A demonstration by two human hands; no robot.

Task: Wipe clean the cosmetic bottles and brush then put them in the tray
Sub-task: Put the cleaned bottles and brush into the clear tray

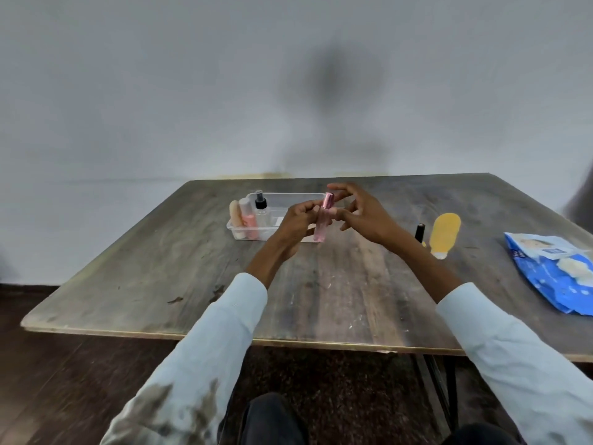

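My left hand [295, 226] grips a slim pink bottle [322, 223] with a pink metallic cap, holding it upright above the table. My right hand [365, 220] hovers at the bottle's upper part, its fingers spread on either side of the cap; contact is unclear. Just behind stands the clear plastic tray [288, 196]. Its left end holds a beige tube [235, 213], a pink bottle [248, 220] and a clear spray bottle with a black top [261, 208]. A yellow bottle [444, 232] and a small black-capped item [419, 232] lie to the right.
An opened blue wipes pack [552, 271] lies at the table's right edge with a white wipe showing. The worn wooden table [192, 268] stands against a pale wall. My knees are below its near edge.
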